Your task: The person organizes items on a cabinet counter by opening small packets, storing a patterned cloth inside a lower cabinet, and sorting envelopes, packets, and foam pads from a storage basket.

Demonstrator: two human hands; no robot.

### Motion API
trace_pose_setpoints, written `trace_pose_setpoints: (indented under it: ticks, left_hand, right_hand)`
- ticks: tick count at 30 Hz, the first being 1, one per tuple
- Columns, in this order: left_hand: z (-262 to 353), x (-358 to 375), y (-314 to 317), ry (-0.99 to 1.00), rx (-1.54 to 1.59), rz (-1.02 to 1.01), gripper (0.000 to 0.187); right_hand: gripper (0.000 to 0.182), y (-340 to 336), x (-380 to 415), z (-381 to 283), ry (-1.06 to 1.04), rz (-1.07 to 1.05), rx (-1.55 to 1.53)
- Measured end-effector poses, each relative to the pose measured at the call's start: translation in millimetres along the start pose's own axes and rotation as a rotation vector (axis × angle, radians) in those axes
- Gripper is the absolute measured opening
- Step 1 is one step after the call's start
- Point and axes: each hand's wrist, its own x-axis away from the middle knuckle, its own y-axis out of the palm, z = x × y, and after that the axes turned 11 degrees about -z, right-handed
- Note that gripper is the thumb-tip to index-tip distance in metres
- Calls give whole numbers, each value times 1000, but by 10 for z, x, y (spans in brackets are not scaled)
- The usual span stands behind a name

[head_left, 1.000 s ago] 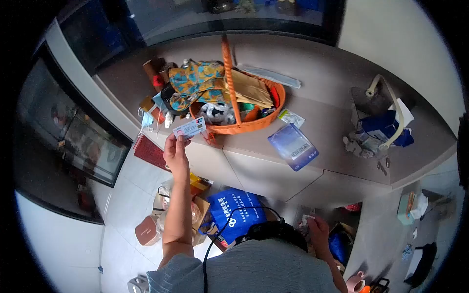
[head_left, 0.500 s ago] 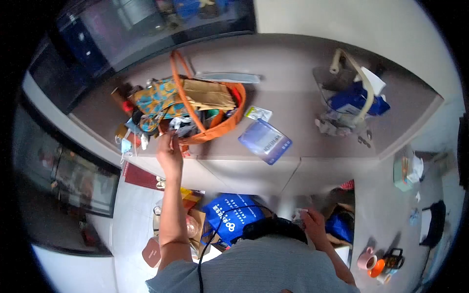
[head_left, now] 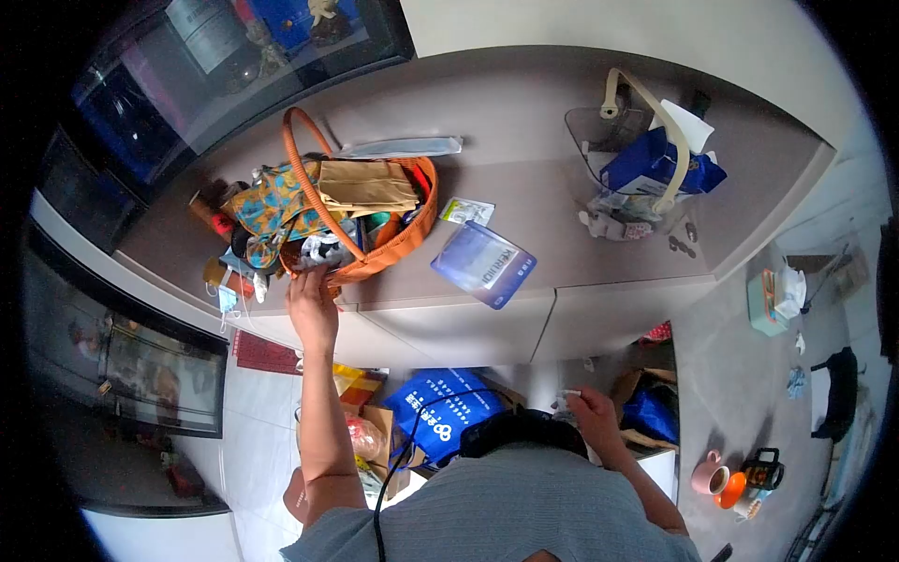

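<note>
An orange woven basket (head_left: pixel 403 251) with a tall handle stands on the counter, filled with a patterned cloth pouch (head_left: pixel 272 201), a folded brown paper bag (head_left: pixel 368 185) and small mixed items. My left hand (head_left: pixel 312 309) is at its near rim, fingers curled over the edge; the fingertips are partly hidden. Low by my body, my right hand (head_left: pixel 596 420) pinches a small crumpled whitish piece (head_left: pixel 565 403), whose kind I cannot make out. Right of the basket lie a blue-and-white packet (head_left: pixel 484 265) and a small green-and-white sachet (head_left: pixel 467 211).
A clear basket with a cream handle (head_left: pixel 682 140) holds a blue bag (head_left: pixel 646 167) at the counter's right. A face mask (head_left: pixel 228 299) hangs at the left edge. Below are a blue tote bag (head_left: pixel 442 412) and boxes. Mugs (head_left: pixel 710 476) stand at lower right.
The whole view has shifted, with the counter items appearing farther left. My left hand has moved rightward along the basket's near rim. My right hand stays low, still pinching the whitish piece.
</note>
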Motion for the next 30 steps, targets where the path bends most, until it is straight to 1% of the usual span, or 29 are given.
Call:
trace_pose_setpoints:
  ticks: [2,3,4,5,6,7,8,9,11,12,13,14,15,16,17,18,19,21,22,25,26,27,30]
  left_hand:
    - [-28,11,13,37,88,31,24]
    - [35,19,-7,41,91,28,24]
    - [166,44,-64,35,132,187,25]
    - [304,77,-123,32,180,341,26]
    - [437,150,-191,68,105,361,27]
    - [532,245,-131,83,240,384,24]
    - [734,339,-123,134,319,336,21]
    - [869,468,-80,226,359,211,18]
    - [1409,622,-31,381,595,-82,20]
    - [1634,680,21,472,655,-253,22]
    - [1850,726,114,499,764,-453,23]
    - [2077,798,162,530,777,-616,25]
    - [2241,846,255,600,809,-762,25]
    - [2402,900,304,654,820,-802,24]
    - [2547,950,341,704,827,-836,22]
    - [2668,981,377,740,771,-849,18]
    - [2786,982,394,781,780,-862,18]
    - [2987,967,392,694,808,-899,14]
    - [3079,958,403,691,842,-902,11]
    - [3267,925,506,775,786,-892,8]
    - [3341,929,544,816,828,-845,6]
    - [3397,914,572,841,831,-847,6]
    - [3554,855,583,767,800,-956,5]
  right_hand:
    - [22,-15,-4,-28,4,-11,5]
    - [22,-34,-4,-32,-50,-26,103]
    - [22,-59,7,-67,-100,-36,202]
    - [22,-67,26,-126,-87,-18,199]
    - [21,-45,44,-282,-72,-34,134]
    - [20,-27,59,-394,-53,-31,65]
    - [20,-19,55,-423,-40,-25,93]
    - [20,-14,45,-423,-22,-17,118]
    - [24,-47,28,-319,-69,-62,137]
    - [26,-58,39,-388,-78,-59,158]
    - [28,-67,52,-449,-87,-59,181]
    - [28,-67,67,-419,-58,6,161]
    - [29,-75,57,-357,-120,-5,150]
    - [29,-97,61,-284,-187,-18,146]
    - [29,-121,67,-215,-170,32,137]
    - [29,-149,63,-152,-229,55,160]
    - [30,-204,71,-126,-289,73,184]
    - [30,-303,122,-83,-255,141,175]
    - [30,-349,134,-52,-239,135,139]
    - [30,-470,156,40,-217,173,97]
    - [30,-523,166,66,-215,179,94]
    - [30,-587,188,45,-217,203,93]
    - [30,-732,213,10,-272,286,57]
